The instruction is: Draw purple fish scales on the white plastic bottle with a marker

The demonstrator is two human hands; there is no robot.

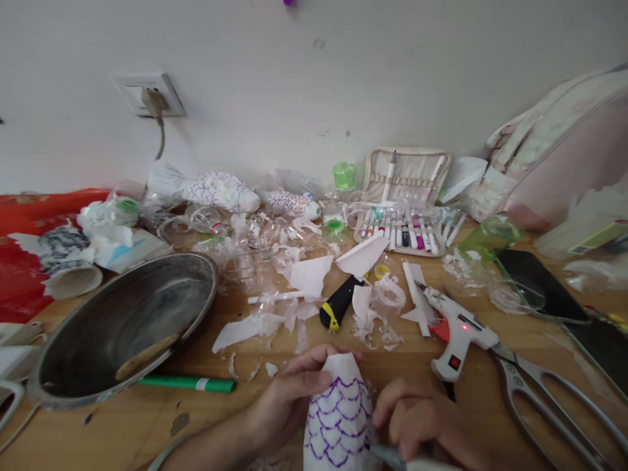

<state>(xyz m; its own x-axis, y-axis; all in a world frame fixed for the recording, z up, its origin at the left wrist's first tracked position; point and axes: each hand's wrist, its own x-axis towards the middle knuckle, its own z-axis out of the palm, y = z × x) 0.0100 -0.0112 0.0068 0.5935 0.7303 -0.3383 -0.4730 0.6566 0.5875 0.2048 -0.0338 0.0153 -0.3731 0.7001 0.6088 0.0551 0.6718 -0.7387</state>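
A white paper-covered fish body (338, 418) with purple scale outlines stands toward me at the bottom of the view. My left hand (289, 389) is closed around its upper left side, the thumb resting near the narrow end. In my right hand (417, 415) is a marker (387, 454), gripped low down with its tip at the fish's right edge; its colour is partly hidden by the fingers. Just beyond the fish lie a black and yellow box cutter (342, 303) and torn white paper (311, 275).
On the left sits a metal basin (196, 281), with a green tube (216, 384) before it. A glue gun (461, 327) with a lit red light and large scissors (520, 379) lie right. Behind are decorated paper fish (220, 191), plastic scraps and a marker case (407, 157).
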